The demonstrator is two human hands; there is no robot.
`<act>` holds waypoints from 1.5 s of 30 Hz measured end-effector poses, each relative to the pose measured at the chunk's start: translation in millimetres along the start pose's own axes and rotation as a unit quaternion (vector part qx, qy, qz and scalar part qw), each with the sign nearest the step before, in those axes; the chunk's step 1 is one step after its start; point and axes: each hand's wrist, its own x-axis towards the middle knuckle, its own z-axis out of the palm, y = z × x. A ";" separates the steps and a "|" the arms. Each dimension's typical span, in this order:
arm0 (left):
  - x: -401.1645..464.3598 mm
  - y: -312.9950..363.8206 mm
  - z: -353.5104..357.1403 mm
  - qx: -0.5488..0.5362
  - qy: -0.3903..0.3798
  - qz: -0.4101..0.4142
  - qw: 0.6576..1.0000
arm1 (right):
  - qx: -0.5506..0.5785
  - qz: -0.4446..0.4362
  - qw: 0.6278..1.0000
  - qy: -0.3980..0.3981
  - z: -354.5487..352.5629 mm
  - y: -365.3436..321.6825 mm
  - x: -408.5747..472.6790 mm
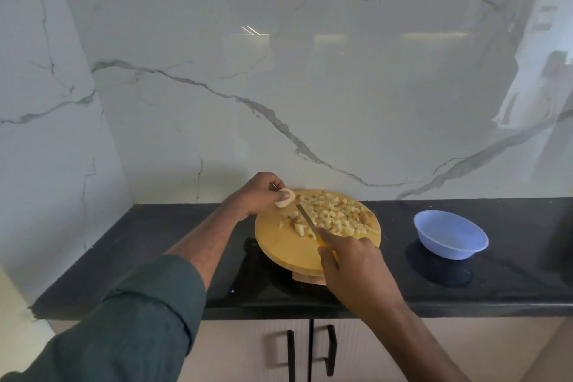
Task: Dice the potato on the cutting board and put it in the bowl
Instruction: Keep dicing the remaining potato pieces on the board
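Dicing is nearly done. Most of the potato lies as small cubes [333,215] over the far half of the round cutting board [279,245]. The left hand [263,194] pinches 1 last uncut potato piece [285,202] at the board's far left edge. The right hand [347,253] grips the yellow-handled knife [307,220], its blade among the cubes. The blue bowl [451,237] stands well apart on the right of the tabletop [511,282], seemingly empty. Next, I judge, that piece must be set flat and cut, then all the cubes moved into the bowl.

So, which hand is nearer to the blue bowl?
Right. The right hand, holding the knife, is over the board's near edge, beside the blue bowl; the left hand is at the board's far-left edge.
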 end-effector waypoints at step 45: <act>-59.6 -9.7 -0.2 -0.034 0.125 0.103 0.986 | -0.080 -0.015 0.996 0.037 10.5 -3.7 29.7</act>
